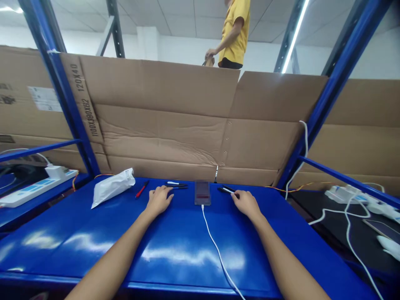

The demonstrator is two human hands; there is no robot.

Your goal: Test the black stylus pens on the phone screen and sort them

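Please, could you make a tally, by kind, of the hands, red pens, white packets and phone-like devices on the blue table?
Left hand and right hand: 2
Red pen: 1
White packet: 1
Phone-like device: 1
Total: 5
Other pens beside the right hand overlap; not countable reliably.

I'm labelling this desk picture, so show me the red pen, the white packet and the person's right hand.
Red pen [142,189]: head view, middle of its barrel.
White packet [113,188]: head view, middle of its upper surface.
Right hand [246,203]: head view, back of the hand.
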